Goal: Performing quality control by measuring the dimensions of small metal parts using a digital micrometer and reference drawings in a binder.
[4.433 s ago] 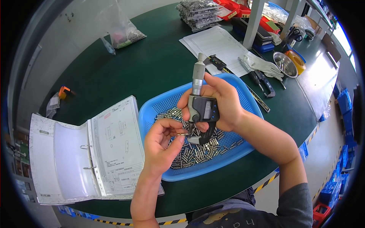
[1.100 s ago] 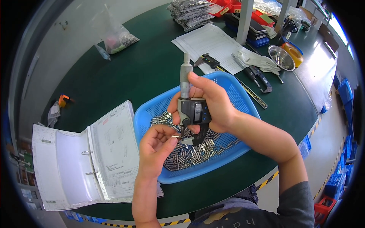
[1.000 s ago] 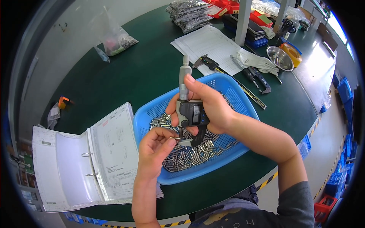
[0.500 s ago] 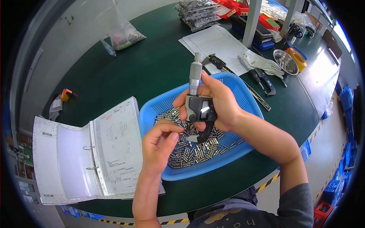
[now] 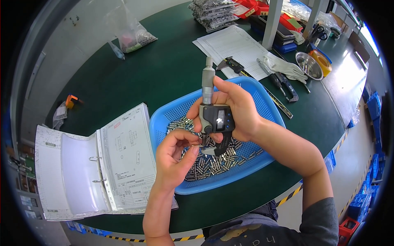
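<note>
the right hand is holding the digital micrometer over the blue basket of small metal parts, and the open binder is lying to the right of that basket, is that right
Not quite: the open binder lies to the left of the blue basket, as the head view shows. The right hand does hold the digital micrometer over the basket.

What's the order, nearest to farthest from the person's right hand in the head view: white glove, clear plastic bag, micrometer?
From the right hand:
1. Micrometer: in its grip.
2. White glove: ahead, to the right.
3. Clear plastic bag: far back left.
</note>
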